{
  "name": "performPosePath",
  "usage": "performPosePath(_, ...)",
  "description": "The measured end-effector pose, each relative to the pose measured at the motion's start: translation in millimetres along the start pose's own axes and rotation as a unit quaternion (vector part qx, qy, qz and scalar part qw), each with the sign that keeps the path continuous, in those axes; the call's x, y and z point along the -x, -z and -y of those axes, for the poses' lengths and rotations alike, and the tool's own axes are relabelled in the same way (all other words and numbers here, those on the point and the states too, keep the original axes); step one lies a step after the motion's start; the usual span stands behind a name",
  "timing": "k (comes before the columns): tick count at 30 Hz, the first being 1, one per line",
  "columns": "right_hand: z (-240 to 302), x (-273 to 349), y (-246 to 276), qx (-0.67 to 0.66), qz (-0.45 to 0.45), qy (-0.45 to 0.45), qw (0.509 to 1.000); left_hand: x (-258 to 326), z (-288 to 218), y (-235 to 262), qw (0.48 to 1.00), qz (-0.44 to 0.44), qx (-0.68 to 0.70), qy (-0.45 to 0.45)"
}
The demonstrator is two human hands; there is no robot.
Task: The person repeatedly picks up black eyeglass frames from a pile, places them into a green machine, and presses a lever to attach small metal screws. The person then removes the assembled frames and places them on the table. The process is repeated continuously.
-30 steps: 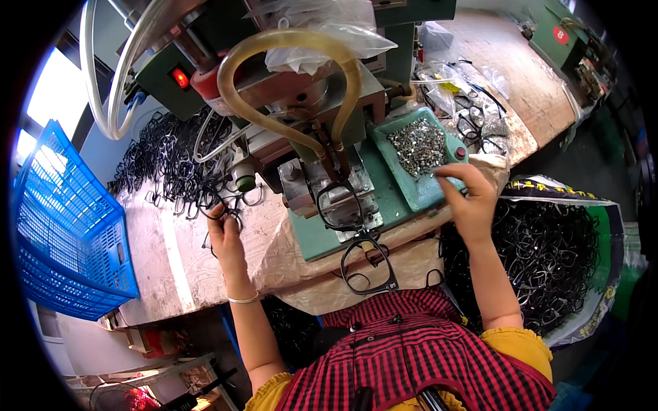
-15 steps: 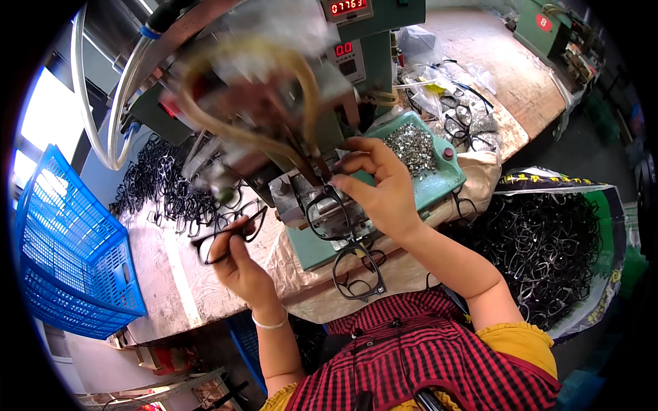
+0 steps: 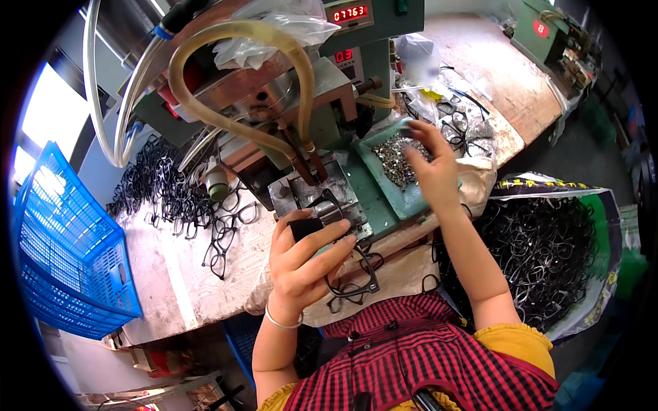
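Note:
My left hand (image 3: 301,264) is closed on a black eyeglass frame (image 3: 371,279) at the machine's metal fixture (image 3: 329,218). One rim sits at the fixture under two copper-coloured prongs (image 3: 307,168); the other hangs toward my lap. A black cover (image 3: 306,228) wraps one fingertip. My right hand (image 3: 437,171) hovers over a green tray (image 3: 409,207) of small shiny metal parts (image 3: 395,161), fingers bent and apart; I see nothing in them. More black eyeglass frames (image 3: 218,250) lie on the table left of the machine.
A blue plastic basket (image 3: 72,253) stands at the left, beside a heap of black frames (image 3: 161,181). At the right, a large sack (image 3: 610,257) holds many black frames. Hoses (image 3: 240,27) loop over the machine. Plastic bags and glasses (image 3: 460,123) lie behind the tray.
My left hand has let go of a pair of glasses on the table and moved right to the frame at the fixture. My right hand has left the fixture for the tray.

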State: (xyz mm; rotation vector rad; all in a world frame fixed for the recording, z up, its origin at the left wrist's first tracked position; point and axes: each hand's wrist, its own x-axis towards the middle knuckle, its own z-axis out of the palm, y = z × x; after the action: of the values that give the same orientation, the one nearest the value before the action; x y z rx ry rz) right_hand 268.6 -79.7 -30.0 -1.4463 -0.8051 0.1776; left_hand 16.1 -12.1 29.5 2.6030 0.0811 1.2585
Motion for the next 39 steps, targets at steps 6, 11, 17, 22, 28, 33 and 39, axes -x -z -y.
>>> performPosePath(6,-26,28,42,0.247,0.049,0.137,0.958,5,6,-3,1.000,0.021,-0.011,-0.002)
performPosePath(11,-24,38,28,0.336,0.089,0.102,0.932,14,-2,-4,0.999,0.017,-0.040,0.019)
performPosePath(17,-34,40,19,0.306,0.047,0.155,0.938,72,-40,12,0.978,-0.113,-0.158,0.082)
performPosePath(22,-32,36,26,0.198,-0.006,0.100,0.975,64,2,101,0.871,-0.296,-0.336,0.202)
performPosePath(28,-20,33,4,0.158,0.017,0.096,0.983,134,156,137,0.723,-0.009,-0.503,0.473)
performPosePath(33,-30,48,42,0.236,-0.011,0.094,0.967,197,175,87,0.698,0.047,-0.472,0.536)
performPosePath(39,-14,61,65,0.204,-0.042,0.054,0.977,151,112,91,0.827,-0.292,-0.196,0.439)
